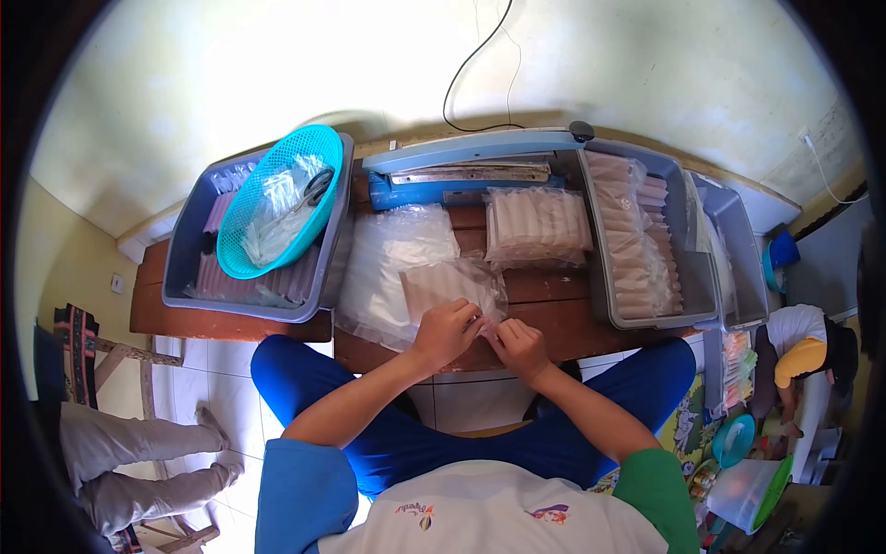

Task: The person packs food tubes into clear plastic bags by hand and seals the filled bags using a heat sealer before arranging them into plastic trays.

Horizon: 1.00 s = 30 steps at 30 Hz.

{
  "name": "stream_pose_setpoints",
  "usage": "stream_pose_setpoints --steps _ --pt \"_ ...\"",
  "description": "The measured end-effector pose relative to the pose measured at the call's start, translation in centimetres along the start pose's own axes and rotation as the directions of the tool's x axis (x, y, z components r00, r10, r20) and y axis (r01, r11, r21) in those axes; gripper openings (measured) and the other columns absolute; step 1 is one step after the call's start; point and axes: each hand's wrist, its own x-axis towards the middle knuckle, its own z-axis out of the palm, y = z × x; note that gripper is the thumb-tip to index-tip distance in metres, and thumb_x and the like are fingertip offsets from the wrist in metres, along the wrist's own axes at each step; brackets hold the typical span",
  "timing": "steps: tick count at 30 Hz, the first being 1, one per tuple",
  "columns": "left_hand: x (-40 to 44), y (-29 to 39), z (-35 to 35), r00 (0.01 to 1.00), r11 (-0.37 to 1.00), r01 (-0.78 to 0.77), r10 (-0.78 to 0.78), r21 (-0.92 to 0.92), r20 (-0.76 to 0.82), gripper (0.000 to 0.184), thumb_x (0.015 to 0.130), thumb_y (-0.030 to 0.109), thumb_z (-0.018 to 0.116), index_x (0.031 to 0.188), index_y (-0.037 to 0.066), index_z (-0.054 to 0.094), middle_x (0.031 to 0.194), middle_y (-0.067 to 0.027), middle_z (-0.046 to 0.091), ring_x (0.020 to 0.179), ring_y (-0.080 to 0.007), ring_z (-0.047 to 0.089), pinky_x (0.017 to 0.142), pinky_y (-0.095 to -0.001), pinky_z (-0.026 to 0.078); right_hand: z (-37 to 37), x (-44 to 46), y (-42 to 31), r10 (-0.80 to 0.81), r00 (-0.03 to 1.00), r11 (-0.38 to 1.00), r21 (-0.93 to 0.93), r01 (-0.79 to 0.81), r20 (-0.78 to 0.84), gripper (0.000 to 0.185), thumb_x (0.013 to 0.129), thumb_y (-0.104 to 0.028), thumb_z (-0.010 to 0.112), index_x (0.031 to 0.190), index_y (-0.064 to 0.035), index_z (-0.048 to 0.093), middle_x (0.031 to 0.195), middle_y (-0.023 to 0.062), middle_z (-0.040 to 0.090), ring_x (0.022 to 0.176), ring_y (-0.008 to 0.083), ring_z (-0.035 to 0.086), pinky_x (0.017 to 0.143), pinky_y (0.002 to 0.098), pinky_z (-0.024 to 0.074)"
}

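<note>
My left hand [447, 332] and my right hand [519, 347] meet at the near edge of a clear plastic bag [452, 283] with pinkish-brown contents. The fingers of both hands are pinched on its near right corner. Under that bag lies a stack of flat, clear empty bags [392, 249] on the brown wooden table [544, 288]. Just beyond my right hand sits a filled bag of pinkish-brown sticks [538, 224]. Behind these stands a blue bar sealer [471, 173], its long arm running along the back.
At left, a grey bin [334, 231] bears a turquoise basket [325, 222] with plastic bags and scissors [318, 186]. Grey bins [604, 277] at right hold stick packs. A black cable [449, 88] hangs behind. One person stands at left [138, 443]; another [798, 342] sits far right.
</note>
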Motion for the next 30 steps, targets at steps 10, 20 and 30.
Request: stream_pose_setpoints --steps 10,20,30 --pt "-0.1 -0.4 0.3 0.999 0.999 0.023 -0.024 0.025 0.037 0.014 0.083 0.019 0.071 0.081 0.006 0.067 0.074 -0.0090 0.064 0.065 -0.0274 0.064 0.060 -0.0366 0.050 -0.5 -0.1 0.0 0.270 0.941 0.949 0.112 -0.296 0.203 0.037 0.079 -0.013 0.073 0.111 -0.0035 0.056 0.099 0.0143 0.063 0.084 0.0338 0.065 0.068 0.0393 0.0542" --pt "-0.1 -0.6 0.4 0.999 0.999 0.013 -0.015 0.029 0.048 0.013 0.083 0.019 0.070 0.080 0.006 0.065 0.075 -0.0092 0.063 0.067 -0.0297 0.064 0.060 -0.0388 0.050 -0.1 2.5 1.9 0.140 0.964 0.966 0.185 -0.183 0.226 0.072 0.075 -0.009 0.072 0.138 0.0024 0.038 0.126 0.0235 0.050 0.115 0.0391 0.050 0.098 0.0433 0.0436" --pt "-0.1 -0.5 0.3 0.996 0.999 0.013 -0.016 0.032 0.086 0.017 0.084 0.023 0.068 0.081 0.007 0.063 0.075 -0.0114 0.062 0.070 -0.0334 0.063 0.062 -0.0431 0.049 1.8 4.2 3.6 0.281 0.892 0.889 0.254 -0.381 0.354 0.064 0.072 0.002 0.062 0.134 0.0017 0.045 0.110 0.0218 0.054 0.098 0.0427 0.057 0.083 0.0462 0.0490"
